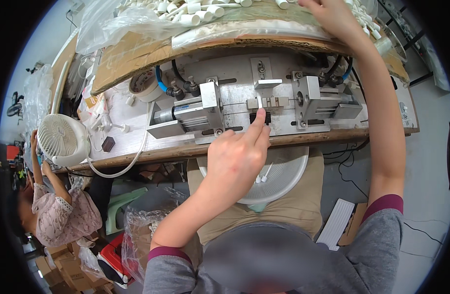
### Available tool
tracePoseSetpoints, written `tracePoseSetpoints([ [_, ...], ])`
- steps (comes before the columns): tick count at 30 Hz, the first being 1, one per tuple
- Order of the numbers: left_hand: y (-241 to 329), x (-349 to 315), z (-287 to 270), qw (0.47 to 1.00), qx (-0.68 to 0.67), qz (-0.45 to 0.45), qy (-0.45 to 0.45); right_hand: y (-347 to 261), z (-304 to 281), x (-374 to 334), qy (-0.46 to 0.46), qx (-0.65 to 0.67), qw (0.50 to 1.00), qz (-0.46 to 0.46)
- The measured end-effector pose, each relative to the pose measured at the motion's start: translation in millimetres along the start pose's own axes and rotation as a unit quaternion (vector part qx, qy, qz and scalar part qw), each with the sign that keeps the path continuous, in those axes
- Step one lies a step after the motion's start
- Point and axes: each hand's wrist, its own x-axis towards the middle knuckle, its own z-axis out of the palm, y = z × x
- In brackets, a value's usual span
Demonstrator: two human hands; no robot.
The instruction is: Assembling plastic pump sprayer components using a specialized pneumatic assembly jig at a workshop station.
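Your left hand (237,157): forefinger straight, white piece (260,101) at its tip in metal holder (278,102), grip hidden | right hand (330,17): by heap (203,16), hold unclear | below left fingers: basket (303,169), few likely done; heap, many left

12 o'clock: plastic parts (204,16) are showing white. 1: metal fixture (274,84) is reading silver-grey. 9: fan (63,137) is appearing white. 8: co-worker's lace-patterned top (71,220) is showing pale pink. 4: grey sleeve (381,240) is bearing a maroon band.

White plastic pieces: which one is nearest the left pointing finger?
The slim white plastic stick at the small silver slotted metal block, where the left hand points; others lie in the round white mesh basket or the upper heap.
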Motion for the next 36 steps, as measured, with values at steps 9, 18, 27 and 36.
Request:
tracePoseSetpoints([
  [9,-4,20,-8,0.999,-0.001,0.018,-0.031,22,-91,-112,0.154,0.238,0.958,0.032],
  [18,-1,17,-13,0.992,-0.119,-0.009,-0.038,153,-169,-248,0.217,0.111,0.914,0.325],
  [27,11,-10,-31,0.955,-0.239,0.029,-0.172,230,-167,-264,0.237,0.127,0.865,0.423],
  [36,14,-22,-29,0.949,-0.28,0.064,-0.134,229,-147,-251,0.339,0.161,0.87,0.321],
])
